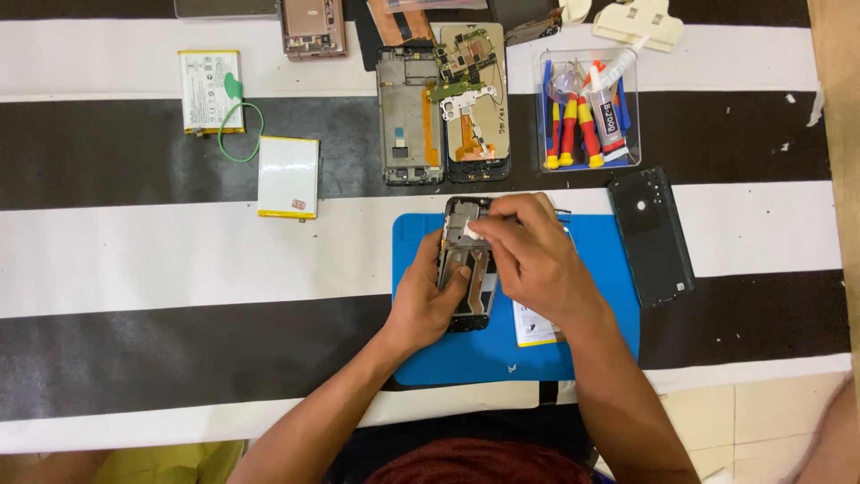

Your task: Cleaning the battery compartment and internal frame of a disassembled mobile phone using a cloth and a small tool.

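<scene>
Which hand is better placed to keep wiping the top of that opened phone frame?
Right hand: it pinches a small white piece against the phone frame top. Left hand grips the frame's side, steadying it.

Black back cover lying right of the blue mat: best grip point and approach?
Probably pinch the back cover across its two long edges near mid-length, coming from above. It lies flat, inner side up, tilted slightly, with bare table on its right; the blue mat sits close on its left, so a side slide-in looks easier from the right.
</scene>
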